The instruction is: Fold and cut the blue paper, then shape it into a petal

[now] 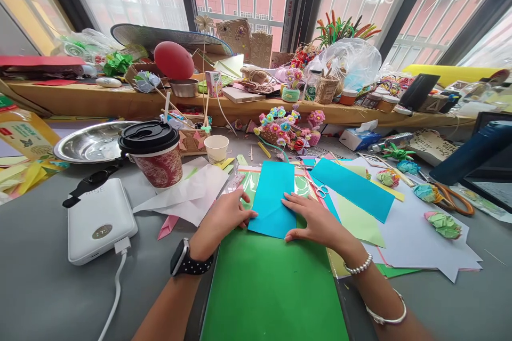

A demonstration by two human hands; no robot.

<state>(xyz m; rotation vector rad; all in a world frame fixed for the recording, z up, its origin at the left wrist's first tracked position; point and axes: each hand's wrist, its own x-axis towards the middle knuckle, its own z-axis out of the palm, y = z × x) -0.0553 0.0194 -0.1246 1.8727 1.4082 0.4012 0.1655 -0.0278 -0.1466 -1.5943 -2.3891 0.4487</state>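
Note:
A blue sheet of paper [272, 192] lies partly folded on a green cutting mat [272, 287] in front of me. My left hand [226, 216] rests at the paper's left edge, fingers curled and fingertips pressing its lower left corner. My right hand [314, 218] lies flat on the paper's lower right part, fingers stretched out and pressing the fold down. A second blue sheet [352, 189] lies to the right over light green paper [360, 224].
A lidded paper cup [154, 152] and a white power bank [98, 218] with cable stand at left. Scissors [452, 197], folded paper flowers [444, 222] and white sheets [424, 234] lie at right. A flower basket [284, 130], small cup [216, 147] and metal bowl [90, 141] sit behind.

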